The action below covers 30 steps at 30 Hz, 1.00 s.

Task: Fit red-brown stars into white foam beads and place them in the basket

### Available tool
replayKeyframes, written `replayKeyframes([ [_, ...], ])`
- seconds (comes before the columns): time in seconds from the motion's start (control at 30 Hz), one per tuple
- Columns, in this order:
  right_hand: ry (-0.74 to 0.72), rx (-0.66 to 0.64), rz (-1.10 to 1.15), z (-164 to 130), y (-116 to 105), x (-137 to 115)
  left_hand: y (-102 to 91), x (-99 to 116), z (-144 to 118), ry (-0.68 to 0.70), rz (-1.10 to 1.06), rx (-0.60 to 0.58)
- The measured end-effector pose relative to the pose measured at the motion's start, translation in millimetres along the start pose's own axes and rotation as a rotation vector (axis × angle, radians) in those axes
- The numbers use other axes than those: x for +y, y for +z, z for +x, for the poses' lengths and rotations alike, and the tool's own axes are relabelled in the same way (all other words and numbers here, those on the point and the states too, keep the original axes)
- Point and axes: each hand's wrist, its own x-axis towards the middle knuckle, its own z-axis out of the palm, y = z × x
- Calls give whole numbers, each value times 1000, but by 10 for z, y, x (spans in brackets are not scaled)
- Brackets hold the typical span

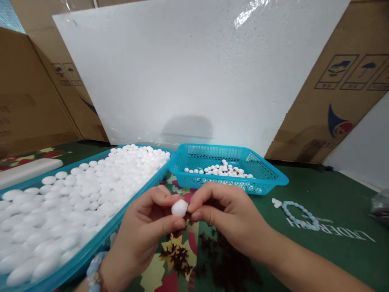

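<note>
While both hands pinch one white ball (179, 208) above the near table edge, the left hand (146, 227) and right hand (225, 215) are closed on it with fingertips only. I think it could slip and roll among the dark crumbs (212, 255), because the grip is so light.

Your two hands meet near centre, the left hand (146, 227) and right hand (225, 215) pinching one ball (179, 208) between them. Left of your hands lies a large tray (91, 247) filled with balls. Just beyond your hands sits a small basket (267, 172) with beads in it. A bracelet (299, 215) lies right of your hands on the table (334, 194). A foam board (194, 73) leans at the far side, with cardboard boxes (349, 89) behind it.
</note>
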Motion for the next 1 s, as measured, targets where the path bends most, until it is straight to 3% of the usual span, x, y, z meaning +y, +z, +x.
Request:
replayKeyframes([
  [0.37,-255,81,-204,-20,25,39,7,18,-39,68,99,32],
  [0.73,-56,77,-2,-27,56,74,-42,2,-8,188,226,-63],
  [1.0,-34,100,-4,7,55,86,-62,-28,-47,246,370,-90],
])
